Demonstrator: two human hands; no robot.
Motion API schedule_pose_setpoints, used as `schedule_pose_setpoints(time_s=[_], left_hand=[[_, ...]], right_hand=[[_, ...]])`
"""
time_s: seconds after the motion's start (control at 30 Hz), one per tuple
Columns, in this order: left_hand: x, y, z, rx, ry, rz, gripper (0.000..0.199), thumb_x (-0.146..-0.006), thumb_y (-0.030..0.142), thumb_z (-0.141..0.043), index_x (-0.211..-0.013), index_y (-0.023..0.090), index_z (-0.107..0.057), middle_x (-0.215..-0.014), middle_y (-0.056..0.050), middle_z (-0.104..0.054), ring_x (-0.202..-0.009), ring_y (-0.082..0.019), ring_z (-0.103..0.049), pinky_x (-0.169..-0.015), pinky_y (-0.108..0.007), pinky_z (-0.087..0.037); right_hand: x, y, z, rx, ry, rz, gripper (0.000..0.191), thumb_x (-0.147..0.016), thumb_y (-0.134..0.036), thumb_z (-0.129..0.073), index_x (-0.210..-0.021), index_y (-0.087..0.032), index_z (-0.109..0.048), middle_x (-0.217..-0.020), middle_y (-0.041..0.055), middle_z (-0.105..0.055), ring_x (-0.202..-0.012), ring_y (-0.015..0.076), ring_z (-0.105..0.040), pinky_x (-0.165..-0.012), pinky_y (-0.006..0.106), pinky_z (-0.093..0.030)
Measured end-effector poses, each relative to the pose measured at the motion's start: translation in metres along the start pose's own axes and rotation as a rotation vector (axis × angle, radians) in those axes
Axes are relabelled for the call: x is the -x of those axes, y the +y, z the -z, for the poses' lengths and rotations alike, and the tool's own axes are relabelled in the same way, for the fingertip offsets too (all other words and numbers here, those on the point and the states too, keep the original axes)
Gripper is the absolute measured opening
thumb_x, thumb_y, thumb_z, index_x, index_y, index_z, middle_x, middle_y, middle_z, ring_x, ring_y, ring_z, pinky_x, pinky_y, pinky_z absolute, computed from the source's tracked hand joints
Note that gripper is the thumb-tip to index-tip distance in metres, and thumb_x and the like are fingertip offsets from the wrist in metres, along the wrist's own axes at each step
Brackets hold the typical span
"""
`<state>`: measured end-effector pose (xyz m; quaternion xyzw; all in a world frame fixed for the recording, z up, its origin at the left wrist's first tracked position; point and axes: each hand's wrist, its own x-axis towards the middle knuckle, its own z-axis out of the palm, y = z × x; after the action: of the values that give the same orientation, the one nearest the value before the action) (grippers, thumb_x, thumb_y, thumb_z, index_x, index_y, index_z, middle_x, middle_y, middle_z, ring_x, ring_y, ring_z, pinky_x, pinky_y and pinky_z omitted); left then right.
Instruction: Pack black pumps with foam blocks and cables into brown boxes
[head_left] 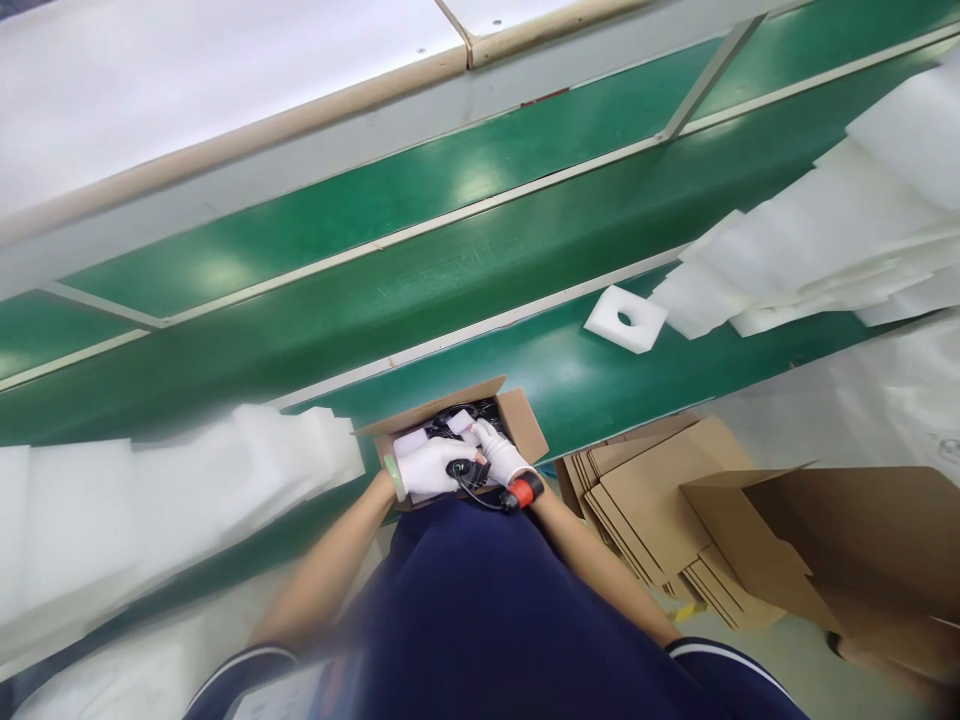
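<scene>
Both hands wear white gloves and work inside an open cardboard box (525,425) at the bench's near edge. My left hand (431,468) is closed at the left of the box, with a black cabled piece (459,468) bearing a green mark at its fingers. From that piece a thin black cable runs to a black and red cylindrical part (523,490) by my right wrist. My right hand (499,452) has its fingers bent against a small white block (460,422). Black cables or bagged items (487,410) lie beneath; their exact kind is hidden. Another white piece (410,442) sits beside my left hand.
White foam sheets (172,480) lie stacked at left, and more foam pieces (795,240) at right. One foam block with a round hole (626,318) rests on the green bench (570,370). Flattened cartons (652,490) and a large open carton (847,540) stand at lower right.
</scene>
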<state>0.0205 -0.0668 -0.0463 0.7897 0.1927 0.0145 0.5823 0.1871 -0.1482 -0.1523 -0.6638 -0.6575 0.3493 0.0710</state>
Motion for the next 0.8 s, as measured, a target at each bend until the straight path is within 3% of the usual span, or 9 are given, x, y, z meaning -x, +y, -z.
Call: schedule_pose_setpoints(time_s=[0.17,0.27,0.33,0.43,0.57,0.7,0.8], left_hand=[[0.013,-0.016,0.019,-0.039,-0.019,0.053,0.034,-0.071,0.017,-0.061,-0.105,0.020,-0.066,-0.112,-0.007,-0.065,-0.102,-0.022,-0.059,-0.095,-0.035,-0.045],[0.032,-0.029,0.017,-0.042,0.077,0.117,0.036,-0.073,0.026,-0.066,-0.108,0.021,-0.064,-0.119,-0.009,-0.061,-0.112,-0.024,-0.055,-0.100,-0.038,-0.041],[0.036,-0.032,0.014,0.036,0.194,0.200,0.037,-0.074,0.034,-0.067,-0.107,0.019,-0.063,-0.116,-0.009,-0.062,-0.108,-0.024,-0.056,-0.098,-0.038,-0.043],[0.027,-0.031,0.010,0.215,0.341,0.279,0.034,-0.080,0.041,-0.060,-0.103,0.016,-0.063,-0.107,-0.009,-0.065,-0.099,-0.022,-0.060,-0.093,-0.037,-0.047],[0.018,-0.037,0.003,0.333,0.451,0.345,0.036,-0.081,0.044,-0.056,-0.100,0.015,-0.064,-0.102,-0.008,-0.067,-0.095,-0.022,-0.062,-0.088,-0.035,-0.048],[0.021,-0.046,0.000,0.382,0.562,0.465,0.042,-0.073,0.046,-0.065,-0.100,0.014,-0.064,-0.098,-0.009,-0.068,-0.090,-0.023,-0.064,-0.084,-0.037,-0.051],[0.010,-0.034,0.000,0.387,0.529,0.410,0.040,-0.074,0.045,-0.065,-0.099,0.014,-0.064,-0.100,-0.009,-0.069,-0.093,-0.023,-0.064,-0.086,-0.037,-0.051]], right_hand=[[0.002,0.005,-0.001,-0.056,-0.065,0.031,0.082,-0.069,-0.036,-0.070,-0.139,-0.015,-0.033,-0.145,0.0205,-0.026,-0.124,0.0284,-0.042,-0.099,0.041,-0.039],[0.004,0.003,0.000,-0.020,-0.118,0.003,0.079,-0.074,-0.029,-0.065,-0.142,-0.014,-0.029,-0.149,0.0234,-0.016,-0.131,0.0317,-0.033,-0.103,0.044,-0.033],[0.008,-0.001,0.003,0.037,-0.086,0.025,0.075,-0.074,-0.028,-0.064,-0.141,-0.013,-0.033,-0.149,0.0232,-0.016,-0.133,0.0339,-0.028,-0.104,0.046,-0.031],[0.020,-0.009,0.010,0.074,0.044,0.033,0.062,-0.075,-0.030,-0.062,-0.133,-0.014,-0.046,-0.145,0.0192,-0.030,-0.125,0.0345,-0.036,-0.100,0.045,-0.036],[0.042,-0.010,0.019,-0.057,0.155,0.016,0.039,-0.078,-0.029,-0.059,-0.115,-0.019,-0.061,-0.124,0.0088,-0.055,-0.107,0.0255,-0.051,-0.092,0.038,-0.043],[0.057,-0.005,0.025,-0.269,0.069,0.054,0.039,-0.078,-0.026,-0.060,-0.116,-0.022,-0.059,-0.113,0.0048,-0.061,-0.098,0.0189,-0.057,-0.086,0.032,-0.045],[0.058,-0.014,0.033,-0.298,0.041,-0.064,0.047,-0.075,-0.032,-0.064,-0.120,-0.023,-0.053,-0.107,0.0039,-0.063,-0.089,0.0176,-0.060,-0.079,0.030,-0.047]])
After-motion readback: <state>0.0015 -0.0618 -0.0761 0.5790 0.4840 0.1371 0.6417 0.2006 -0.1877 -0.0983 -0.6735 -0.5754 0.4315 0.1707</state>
